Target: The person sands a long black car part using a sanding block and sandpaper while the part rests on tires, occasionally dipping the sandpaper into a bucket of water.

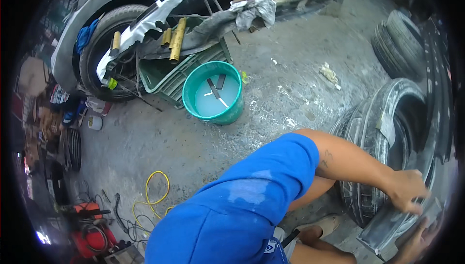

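Observation:
On the right, my left hand reaches down from a blue sleeve over a grey, smeared panel, its fingers bent and apart. Lower down, near the picture's rim, my right hand is at the panel's near side, its fingers curled by a dark flat edge. What that hand grips is too dim to name. The panel lies beside worn, whitish tires; its far end fades into the dark rim.
A teal bucket of cloudy water holds dark, flat pieces. Behind it stands a green crate under bumper parts and tan tubes. More tires stand far right. A yellow hose and red equipment lie left.

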Demonstrator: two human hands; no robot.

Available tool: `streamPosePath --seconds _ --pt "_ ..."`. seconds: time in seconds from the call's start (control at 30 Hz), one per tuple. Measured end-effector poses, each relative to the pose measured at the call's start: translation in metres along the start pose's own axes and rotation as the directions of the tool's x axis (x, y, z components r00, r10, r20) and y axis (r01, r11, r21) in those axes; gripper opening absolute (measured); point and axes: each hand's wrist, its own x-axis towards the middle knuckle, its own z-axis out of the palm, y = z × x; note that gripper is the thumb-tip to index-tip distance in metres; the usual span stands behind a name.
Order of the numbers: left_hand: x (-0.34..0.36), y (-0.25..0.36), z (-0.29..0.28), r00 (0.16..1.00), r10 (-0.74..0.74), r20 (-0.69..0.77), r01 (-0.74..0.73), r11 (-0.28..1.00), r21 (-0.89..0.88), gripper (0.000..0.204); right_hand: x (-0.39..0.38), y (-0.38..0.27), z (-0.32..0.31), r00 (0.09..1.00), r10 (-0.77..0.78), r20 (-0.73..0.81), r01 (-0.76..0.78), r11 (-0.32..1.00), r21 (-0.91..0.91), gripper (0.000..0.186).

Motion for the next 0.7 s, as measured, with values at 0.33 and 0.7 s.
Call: streamPosePath --seconds 0.33,0.7 --pt "-0.018 0.035 -0.040 0.946 -0.081 -0.312 0.030 0.986 -0.164 0.022 0.010 0.053 0.032 0.937 -0.212 0.277 0.147 0.960 0.239 0.055" --pt "-0.051 0.052 -0.031 0.885 -0.135 -0.446 0.041 0.976 -0.214 0.016 0.009 0.010 0.041 0.773 -0.541 0.331 0.587 0.808 -0.049 0.088"
